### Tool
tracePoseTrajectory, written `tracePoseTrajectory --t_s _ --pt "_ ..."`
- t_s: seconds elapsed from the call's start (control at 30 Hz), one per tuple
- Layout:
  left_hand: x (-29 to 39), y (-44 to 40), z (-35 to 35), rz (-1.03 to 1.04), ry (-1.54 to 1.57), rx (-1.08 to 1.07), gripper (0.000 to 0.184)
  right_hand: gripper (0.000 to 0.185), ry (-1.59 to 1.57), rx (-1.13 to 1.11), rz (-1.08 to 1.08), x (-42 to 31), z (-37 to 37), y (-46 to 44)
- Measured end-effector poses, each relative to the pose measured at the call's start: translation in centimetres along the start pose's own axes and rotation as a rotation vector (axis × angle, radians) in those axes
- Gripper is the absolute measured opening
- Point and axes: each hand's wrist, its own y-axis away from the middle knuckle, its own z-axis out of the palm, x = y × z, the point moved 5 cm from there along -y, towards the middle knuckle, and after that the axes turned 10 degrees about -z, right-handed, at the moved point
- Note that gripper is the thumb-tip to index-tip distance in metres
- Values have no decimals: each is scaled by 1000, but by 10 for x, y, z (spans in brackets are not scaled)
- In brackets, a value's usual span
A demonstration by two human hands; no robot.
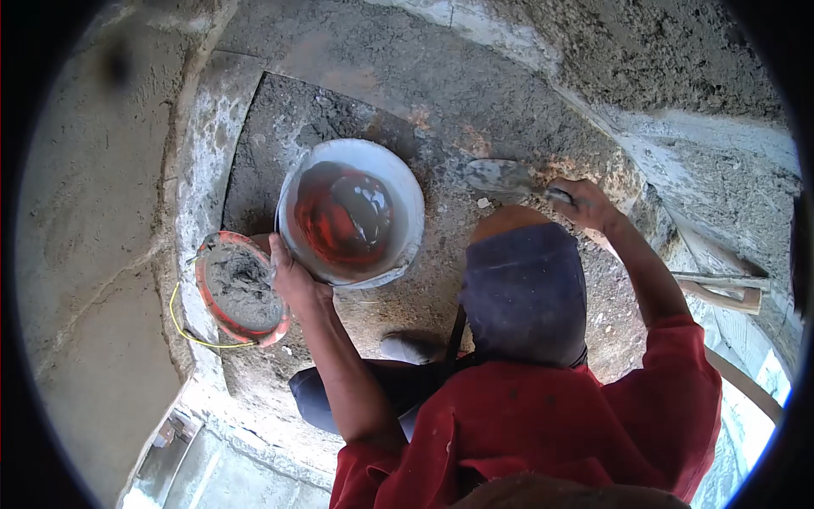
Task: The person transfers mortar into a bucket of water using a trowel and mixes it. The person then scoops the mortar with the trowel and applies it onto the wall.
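My left hand (297, 280) grips the lower left rim of a white bucket (410, 182), thumb and fingers at its edge. Cloudy water stands in the bucket, with something red showing through it that I cannot make out. Just left of that hand sits an orange bucket (222, 316) with a yellow handle (176, 316), holding grey mortar (242, 276). My right hand (581, 204) is closed round the handle of a trowel (500, 176). The trowel's mortar-smeared blade points left, low over the rough ground, though whether it touches is unclear.
My bent knee (526, 263) in dark trousers is between the hands, with a shoe (411, 348) below. Rough plastered walls rise at left (93, 220) and upper right (661, 59). Wooden pieces (721, 293) lie at right. Rubble and dried mortar cover the ground (458, 127).
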Motion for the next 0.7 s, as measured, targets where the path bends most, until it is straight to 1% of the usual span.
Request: tracePoseTrajectory --t_s 0.03,0.1,0.13,0.2,0.23,0.27,0.3,0.37,0.43,0.5,0.53,0.63,0.7 --pt "2 2 10 -9 14 -5 46 34 -20 2 54 5 -11 15" --pt "5 5 21 -15 5 -14 47 32 21 -3 15 39 -15 35" --pt "6 3 24 -13 6 -16 47 33 38 -20 53 52 -10 36" --pt "-6 -13 30 11 38 -99 48 36 85 -52 109 62 -17 22" --pt "-13 -20 32 23 48 -146 49 36 100 -12 75 61 -19 12" --pt "-12 -15 38 60 1 -85 48 37 113 30 43 51 -21 -6" --pt "-10 -12 47 73 -42 -95 47 37 126 76 10 39 -25 -28" --pt "-5 -4 57 104 -130 -102 46 46 -19 42 177 25 -36 -83" --pt "-3 -3 66 161 -163 -102 44 59 0 106 226 23 -43 -134" --pt "-4 -3 73 196 -184 -95 42 66 55 254 270 21 -43 -179" --pt "-5 -4 77 204 -190 -89 42 70 84 327 290 21 -45 -191" --pt "-6 -4 84 241 -184 -59 39 73 30 317 284 15 -47 -206" --pt "-4 2 88 247 -185 -37 38 71 123 380 235 17 -46 -201"
